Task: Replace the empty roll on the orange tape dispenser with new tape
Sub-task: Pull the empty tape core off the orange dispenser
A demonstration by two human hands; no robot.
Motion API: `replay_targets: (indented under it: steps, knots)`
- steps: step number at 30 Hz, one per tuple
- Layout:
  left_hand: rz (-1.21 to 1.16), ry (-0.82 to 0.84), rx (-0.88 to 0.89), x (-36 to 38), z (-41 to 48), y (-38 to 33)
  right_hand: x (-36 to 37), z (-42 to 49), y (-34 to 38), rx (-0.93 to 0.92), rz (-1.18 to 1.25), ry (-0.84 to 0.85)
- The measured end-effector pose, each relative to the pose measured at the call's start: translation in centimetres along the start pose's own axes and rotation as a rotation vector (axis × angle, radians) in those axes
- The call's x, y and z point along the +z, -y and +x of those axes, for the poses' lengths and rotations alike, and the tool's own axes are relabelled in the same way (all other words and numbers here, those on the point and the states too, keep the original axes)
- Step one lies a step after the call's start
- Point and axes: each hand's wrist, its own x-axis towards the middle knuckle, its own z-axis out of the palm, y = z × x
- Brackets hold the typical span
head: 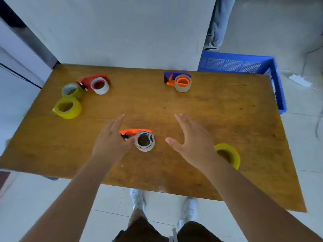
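On the brown wooden table [218, 109], the orange plastic tape dispenser [135, 132] with its grey, nearly bare roll core [144, 141] lies near the front edge, between the two hands. The left hand [111, 142] is spread flat with fingers extended, its thumb touching the dispenser's left end. The right hand [190, 142] hovers just right of it, fingers splayed and holding nothing. A yellow tape roll [229, 155] sits beside the right wrist.
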Motion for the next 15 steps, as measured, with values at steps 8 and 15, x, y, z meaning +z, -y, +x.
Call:
replay_targets:
  steps: [8,15]
  knots:
    - [0.131,0.247,0.049,6.7,9.5,7.2,13.5,3.8,3.6,0.173,0.1,0.137]
    - [0.311,0.39,0.159,9.7,14.1,9.2,20.5,5.2,5.5,0.462,0.084,-0.045]
